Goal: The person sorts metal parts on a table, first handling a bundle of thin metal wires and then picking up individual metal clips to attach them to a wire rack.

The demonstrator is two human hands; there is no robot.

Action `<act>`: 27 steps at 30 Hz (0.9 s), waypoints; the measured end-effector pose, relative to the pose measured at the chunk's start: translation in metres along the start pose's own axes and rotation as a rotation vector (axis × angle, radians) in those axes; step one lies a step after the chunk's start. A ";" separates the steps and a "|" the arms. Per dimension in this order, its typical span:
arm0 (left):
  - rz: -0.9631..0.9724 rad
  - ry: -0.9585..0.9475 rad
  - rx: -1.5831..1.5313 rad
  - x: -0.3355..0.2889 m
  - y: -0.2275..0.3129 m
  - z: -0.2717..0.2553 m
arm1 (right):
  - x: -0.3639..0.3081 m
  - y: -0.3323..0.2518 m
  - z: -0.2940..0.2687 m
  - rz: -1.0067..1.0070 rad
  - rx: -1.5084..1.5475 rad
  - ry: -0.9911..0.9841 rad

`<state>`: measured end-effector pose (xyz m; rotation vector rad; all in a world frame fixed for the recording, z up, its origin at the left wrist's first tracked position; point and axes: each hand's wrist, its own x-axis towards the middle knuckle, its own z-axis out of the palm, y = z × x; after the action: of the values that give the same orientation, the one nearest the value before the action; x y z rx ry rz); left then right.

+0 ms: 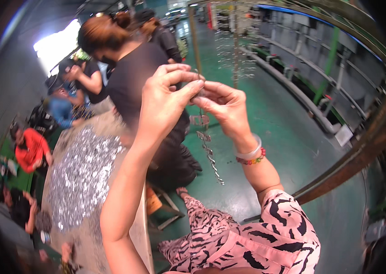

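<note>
Both of my hands are raised in front of me, fingertips meeting at the top of a hanging strand of small shiny metal pieces (208, 153). My left hand (168, 93) pinches with thumb and forefinger from the left. My right hand (226, 106) closes in from the right, with a clear bangle and a beaded bracelet on its wrist. Between the fingertips a bit of a small grey metal piece (198, 94) shows; most of it is hidden by the fingers. Below, the other pieces hang in a row down the strand.
On the left, a long worktable (131, 219) bears a big heap of flat silvery metal pieces (81, 176). Several people work around it; one in black (131, 75) stands close by. A rack hung with metal strands (235, 41) stands ahead. A rusty metal frame bar (353, 160) curves along the right.
</note>
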<state>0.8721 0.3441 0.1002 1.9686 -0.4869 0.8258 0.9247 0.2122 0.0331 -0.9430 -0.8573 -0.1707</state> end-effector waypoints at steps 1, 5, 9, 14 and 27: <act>0.026 -0.021 -0.022 0.005 0.001 0.010 | 0.001 -0.003 -0.006 -0.010 0.013 0.022; 0.059 -0.066 -0.100 0.025 0.007 0.046 | 0.010 -0.016 -0.025 -0.196 -0.032 0.227; 0.224 -0.080 -0.039 0.042 0.006 0.065 | 0.027 -0.035 -0.057 -0.260 -0.261 0.355; 0.037 -0.092 0.157 0.019 -0.026 0.028 | 0.069 -0.075 -0.120 -0.374 -0.411 0.481; -0.637 0.111 0.162 -0.104 -0.066 -0.181 | 0.145 -0.166 -0.252 -0.422 -0.824 0.710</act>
<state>0.7765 0.5345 0.0503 2.0334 0.2785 0.5666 1.0858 -0.0484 0.1683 -1.3178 -0.2811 -1.2181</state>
